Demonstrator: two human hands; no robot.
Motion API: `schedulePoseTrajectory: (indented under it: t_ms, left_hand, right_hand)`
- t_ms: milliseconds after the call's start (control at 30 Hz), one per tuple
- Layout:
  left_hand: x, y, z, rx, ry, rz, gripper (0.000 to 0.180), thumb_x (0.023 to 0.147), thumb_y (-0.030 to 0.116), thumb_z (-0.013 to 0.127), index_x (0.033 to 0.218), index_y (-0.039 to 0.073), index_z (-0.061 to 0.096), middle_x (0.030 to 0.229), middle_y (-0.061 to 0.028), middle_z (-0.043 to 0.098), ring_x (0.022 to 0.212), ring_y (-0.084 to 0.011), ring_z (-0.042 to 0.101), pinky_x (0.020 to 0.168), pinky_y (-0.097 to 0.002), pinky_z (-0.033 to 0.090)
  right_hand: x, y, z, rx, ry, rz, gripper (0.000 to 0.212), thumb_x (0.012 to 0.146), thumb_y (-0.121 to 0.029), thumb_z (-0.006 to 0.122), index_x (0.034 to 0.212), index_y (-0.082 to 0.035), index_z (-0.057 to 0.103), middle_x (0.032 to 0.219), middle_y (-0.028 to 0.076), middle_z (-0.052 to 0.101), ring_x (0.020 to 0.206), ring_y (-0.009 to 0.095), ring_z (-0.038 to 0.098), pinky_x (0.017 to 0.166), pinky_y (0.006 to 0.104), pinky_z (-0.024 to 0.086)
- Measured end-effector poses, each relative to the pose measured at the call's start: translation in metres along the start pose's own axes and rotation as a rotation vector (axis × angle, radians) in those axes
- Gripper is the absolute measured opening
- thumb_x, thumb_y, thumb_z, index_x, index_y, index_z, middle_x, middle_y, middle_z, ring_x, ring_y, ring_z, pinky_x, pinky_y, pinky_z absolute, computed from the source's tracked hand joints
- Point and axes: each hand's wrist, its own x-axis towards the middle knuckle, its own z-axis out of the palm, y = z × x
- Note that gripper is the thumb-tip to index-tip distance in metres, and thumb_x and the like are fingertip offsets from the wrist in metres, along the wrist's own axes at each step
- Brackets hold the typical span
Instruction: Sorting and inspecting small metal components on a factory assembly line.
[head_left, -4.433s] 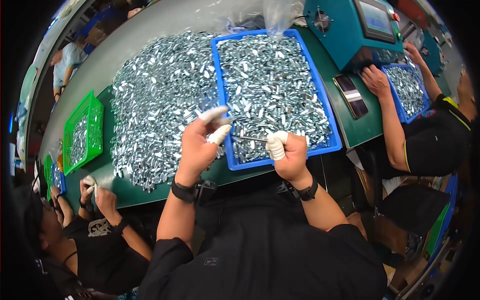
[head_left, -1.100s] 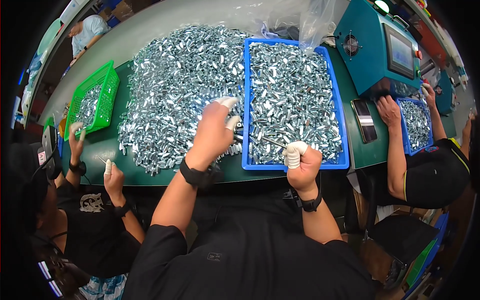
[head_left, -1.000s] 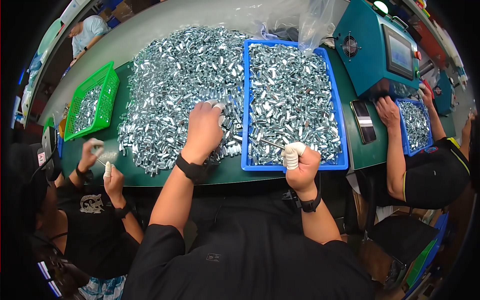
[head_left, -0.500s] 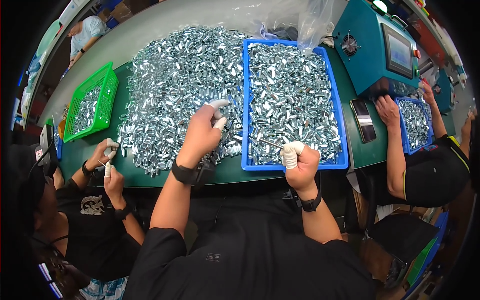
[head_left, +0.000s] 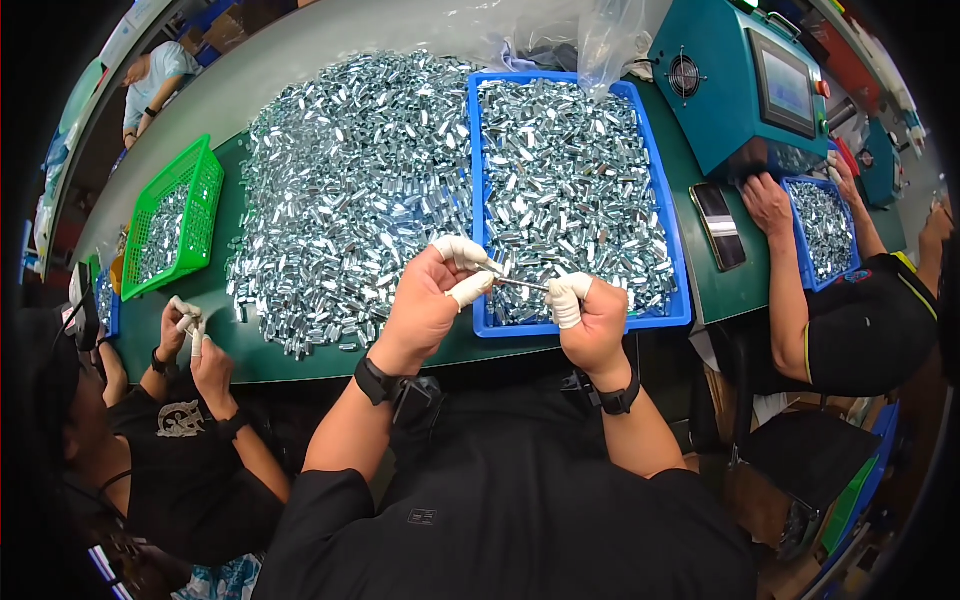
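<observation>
My left hand (head_left: 428, 302), with white finger covers on thumb and forefinger, pinches a small shiny metal piece (head_left: 493, 267), mostly hidden by the fingertips. A thin metal rod (head_left: 524, 285) runs from that piece to my right hand (head_left: 597, 328), whose covered fingers are closed round its other end. Whether the rod's tip sits inside the piece or only touches it, I cannot tell. Both hands are over the near part of a blue tray (head_left: 478, 200) full of similar short metal pieces. Left of the tray spreads a large loose pile of metal pieces (head_left: 350, 170).
A green basket (head_left: 205, 222) of pieces stands at the left, near a co-worker's hands (head_left: 200, 350). On the right are a phone (head_left: 718, 226), a teal machine with a screen (head_left: 725, 90), and another co-worker's hand (head_left: 768, 205) beside a smaller blue tray (head_left: 858, 262). Clear plastic (head_left: 607, 45) lies behind.
My left hand has moved right and nearer from the loose pile to meet the rod's tip, now pinching a metal piece. The rod has swung closer to level in my right hand.
</observation>
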Motion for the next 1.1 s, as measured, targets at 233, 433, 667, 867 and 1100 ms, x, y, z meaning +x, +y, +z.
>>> schedulePoseTrajectory:
  t_ms: [233, 433, 667, 867, 1100]
  left_hand:
    - [-0.003, 0.001, 0.002, 0.029, -0.051, 0.055, 0.018, 0.095, -0.007, 0.064, 0.109, 0.003, 0.060, 0.107, -0.0099, 0.069, 0.101, -0.0172, 0.068, 0.091, -0.0317, 0.055]
    - [-0.005, -0.008, 0.018, 0.228, 0.006, -0.018, 0.006, 0.095, 0.000, 0.068, 0.099, 0.002, 0.065, 0.092, -0.0069, 0.071, 0.085, -0.0133, 0.068, 0.078, -0.0288, 0.055]
    - [-0.002, -0.016, 0.031, 0.506, -0.019, 0.039, 0.011, 0.094, 0.006, 0.073, 0.087, 0.000, 0.067, 0.078, -0.0043, 0.069, 0.074, -0.0103, 0.065, 0.067, -0.0264, 0.052]
    - [-0.002, -0.016, 0.029, 0.687, -0.073, 0.307, 0.010, 0.093, 0.007, 0.074, 0.091, -0.001, 0.069, 0.077, -0.0039, 0.069, 0.074, -0.0110, 0.066, 0.068, -0.0262, 0.053]
    - [-0.003, -0.001, 0.026, 0.533, -0.116, 0.244, 0.008, 0.092, 0.006, 0.073, 0.095, -0.001, 0.072, 0.084, -0.0057, 0.073, 0.080, -0.0120, 0.069, 0.074, -0.0261, 0.054]
  right_hand:
    - [0.002, -0.004, 0.001, 0.032, 0.026, 0.035, 0.017, 0.099, -0.011, 0.068, 0.087, 0.001, 0.070, 0.072, 0.006, 0.069, 0.057, 0.011, 0.058, 0.054, 0.0256, 0.044]
    - [0.004, -0.007, 0.000, -0.063, -0.003, -0.042, 0.016, 0.096, -0.011, 0.070, 0.085, 0.000, 0.070, 0.071, 0.009, 0.068, 0.058, 0.017, 0.060, 0.055, 0.0287, 0.046]
    - [0.005, -0.003, -0.002, -0.038, -0.078, -0.049, 0.014, 0.092, -0.010, 0.074, 0.082, -0.001, 0.071, 0.066, 0.011, 0.065, 0.055, 0.026, 0.060, 0.052, 0.0343, 0.044]
    - [0.007, -0.006, -0.003, 0.046, -0.106, 0.038, 0.014, 0.092, -0.010, 0.074, 0.080, -0.001, 0.071, 0.064, 0.011, 0.063, 0.053, 0.026, 0.059, 0.051, 0.0348, 0.043]
    - [0.007, -0.008, -0.001, -0.044, -0.088, -0.024, 0.014, 0.092, -0.009, 0.073, 0.080, -0.002, 0.071, 0.064, 0.011, 0.063, 0.054, 0.027, 0.059, 0.051, 0.0345, 0.043]
